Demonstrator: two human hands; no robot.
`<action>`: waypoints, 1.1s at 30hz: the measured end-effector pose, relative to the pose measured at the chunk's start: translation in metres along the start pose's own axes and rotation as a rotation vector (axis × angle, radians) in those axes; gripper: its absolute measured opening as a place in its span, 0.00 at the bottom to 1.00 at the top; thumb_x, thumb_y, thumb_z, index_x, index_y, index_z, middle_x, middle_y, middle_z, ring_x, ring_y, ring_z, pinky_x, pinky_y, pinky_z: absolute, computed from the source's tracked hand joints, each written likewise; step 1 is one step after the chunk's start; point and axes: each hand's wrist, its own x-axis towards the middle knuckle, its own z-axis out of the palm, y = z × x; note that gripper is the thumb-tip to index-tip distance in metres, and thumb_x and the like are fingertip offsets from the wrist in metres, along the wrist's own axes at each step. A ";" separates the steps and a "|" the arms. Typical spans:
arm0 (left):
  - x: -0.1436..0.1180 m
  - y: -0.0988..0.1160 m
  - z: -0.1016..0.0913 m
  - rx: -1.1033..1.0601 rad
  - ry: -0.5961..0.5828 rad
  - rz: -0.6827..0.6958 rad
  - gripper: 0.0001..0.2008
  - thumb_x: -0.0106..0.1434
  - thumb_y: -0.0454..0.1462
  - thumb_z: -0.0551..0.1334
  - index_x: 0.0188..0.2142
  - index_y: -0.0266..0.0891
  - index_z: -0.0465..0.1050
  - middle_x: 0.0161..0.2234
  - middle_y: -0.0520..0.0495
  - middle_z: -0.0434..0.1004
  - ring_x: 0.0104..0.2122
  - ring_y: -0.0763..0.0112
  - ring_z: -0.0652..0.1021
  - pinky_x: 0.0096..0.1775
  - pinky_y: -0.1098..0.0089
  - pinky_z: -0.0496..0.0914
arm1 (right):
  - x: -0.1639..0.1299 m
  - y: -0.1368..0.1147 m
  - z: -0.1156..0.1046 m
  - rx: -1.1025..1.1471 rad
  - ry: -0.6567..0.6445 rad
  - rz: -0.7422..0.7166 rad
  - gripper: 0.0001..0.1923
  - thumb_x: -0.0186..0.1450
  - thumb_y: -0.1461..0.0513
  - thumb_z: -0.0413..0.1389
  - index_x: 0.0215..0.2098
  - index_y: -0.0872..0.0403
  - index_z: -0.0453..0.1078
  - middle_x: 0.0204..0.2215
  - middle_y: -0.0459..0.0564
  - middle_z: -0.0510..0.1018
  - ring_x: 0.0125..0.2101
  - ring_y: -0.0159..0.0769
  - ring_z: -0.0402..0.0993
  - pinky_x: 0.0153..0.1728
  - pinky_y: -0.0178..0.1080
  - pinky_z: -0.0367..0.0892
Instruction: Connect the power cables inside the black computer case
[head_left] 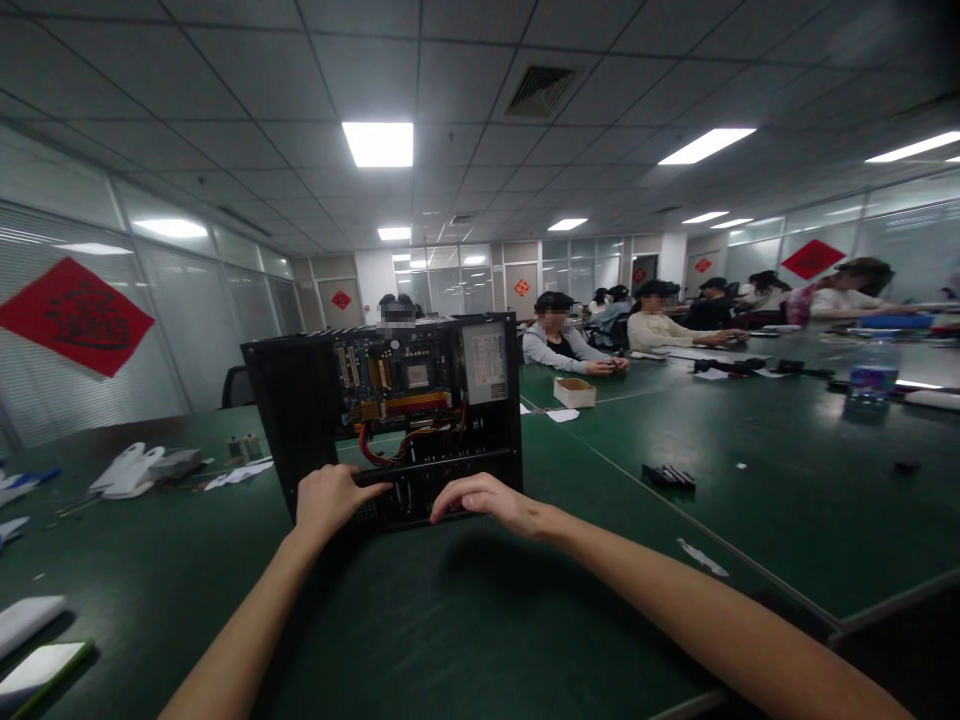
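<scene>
A black computer case (pixel 307 400) stands in front of me on the green table, its open side towards me. Inside are a motherboard (pixel 397 375), a power supply (pixel 486 362) at the upper right and a bundle of coloured cables (pixel 382 445). My left hand (pixel 326 497) grips the lower left of the case, its thumb stretched along a black rail and its other fingers partly hidden. At the lower edge, further right, my right hand (pixel 487 503) has its fingers bent over the case frame; the exact contact is hard to see.
A white plastic bag (pixel 127 470) and papers lie on the left. Near the lower left corner is a phone (pixel 45 670). To the right are a small open box (pixel 574 392), a black part (pixel 669 477) and a water bottle (pixel 874 375). Several people sit around the table.
</scene>
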 end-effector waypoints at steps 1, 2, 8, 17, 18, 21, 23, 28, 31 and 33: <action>-0.001 0.000 0.000 0.000 -0.003 -0.002 0.36 0.54 0.66 0.52 0.36 0.40 0.81 0.33 0.37 0.81 0.37 0.49 0.79 0.34 0.63 0.66 | -0.001 0.001 -0.002 -0.045 0.031 0.034 0.16 0.67 0.60 0.46 0.41 0.57 0.74 0.40 0.54 0.77 0.43 0.40 0.73 0.47 0.43 0.65; -0.002 0.000 0.000 0.001 -0.004 -0.002 0.36 0.54 0.66 0.52 0.36 0.41 0.81 0.32 0.37 0.81 0.37 0.49 0.79 0.34 0.64 0.66 | -0.003 0.001 -0.004 -0.118 0.066 0.069 0.13 0.65 0.61 0.48 0.39 0.57 0.74 0.36 0.52 0.77 0.38 0.38 0.73 0.42 0.41 0.67; -0.009 0.000 0.003 -0.003 0.108 0.036 0.36 0.58 0.64 0.50 0.44 0.40 0.79 0.37 0.38 0.82 0.40 0.50 0.79 0.37 0.63 0.67 | -0.021 0.010 -0.037 -0.508 0.317 -0.070 0.12 0.50 0.73 0.45 0.23 0.55 0.67 0.28 0.47 0.73 0.31 0.33 0.69 0.34 0.35 0.63; -0.010 -0.003 0.005 -0.003 0.137 0.073 0.32 0.61 0.62 0.49 0.41 0.41 0.79 0.37 0.40 0.82 0.40 0.49 0.79 0.40 0.62 0.68 | -0.038 0.031 -0.058 -0.009 0.526 -0.085 0.09 0.48 0.69 0.48 0.14 0.55 0.66 0.23 0.49 0.72 0.27 0.35 0.67 0.29 0.37 0.61; -0.010 -0.004 0.005 -0.002 0.141 0.076 0.32 0.61 0.62 0.49 0.41 0.41 0.79 0.38 0.40 0.82 0.40 0.49 0.79 0.41 0.61 0.68 | -0.038 0.030 -0.056 0.035 0.532 -0.071 0.09 0.49 0.68 0.49 0.15 0.55 0.68 0.25 0.50 0.73 0.28 0.35 0.67 0.30 0.37 0.61; -0.010 -0.005 0.006 -0.001 0.138 0.088 0.32 0.61 0.61 0.49 0.41 0.41 0.79 0.40 0.40 0.82 0.40 0.50 0.78 0.42 0.61 0.67 | -0.036 0.028 -0.049 0.148 0.512 -0.050 0.08 0.50 0.67 0.50 0.17 0.55 0.70 0.27 0.51 0.73 0.28 0.35 0.67 0.28 0.36 0.62; -0.010 -0.005 0.007 0.000 0.132 0.090 0.32 0.62 0.61 0.49 0.42 0.40 0.79 0.41 0.40 0.82 0.41 0.50 0.78 0.44 0.60 0.67 | -0.035 0.028 -0.046 0.203 0.471 -0.047 0.07 0.49 0.67 0.51 0.19 0.56 0.71 0.27 0.51 0.73 0.28 0.35 0.67 0.27 0.35 0.62; -0.011 -0.004 0.005 -0.002 0.121 0.075 0.31 0.62 0.60 0.49 0.43 0.41 0.79 0.42 0.40 0.81 0.42 0.49 0.78 0.44 0.60 0.68 | -0.032 0.019 -0.038 0.242 0.398 0.016 0.06 0.51 0.63 0.53 0.25 0.56 0.70 0.28 0.49 0.73 0.28 0.35 0.69 0.26 0.35 0.63; -0.010 -0.005 0.004 -0.005 0.117 0.084 0.31 0.62 0.59 0.49 0.44 0.41 0.79 0.44 0.40 0.81 0.42 0.48 0.78 0.45 0.58 0.68 | -0.047 -0.013 -0.037 -0.135 0.274 0.186 0.07 0.57 0.59 0.54 0.24 0.54 0.66 0.21 0.44 0.68 0.22 0.30 0.63 0.23 0.33 0.57; -0.010 -0.005 0.004 -0.004 0.109 0.084 0.32 0.62 0.59 0.49 0.46 0.40 0.78 0.45 0.39 0.81 0.43 0.47 0.78 0.45 0.57 0.69 | -0.072 -0.042 -0.042 -0.600 0.148 0.268 0.16 0.61 0.59 0.52 0.17 0.54 0.61 0.16 0.41 0.62 0.19 0.26 0.55 0.24 0.33 0.52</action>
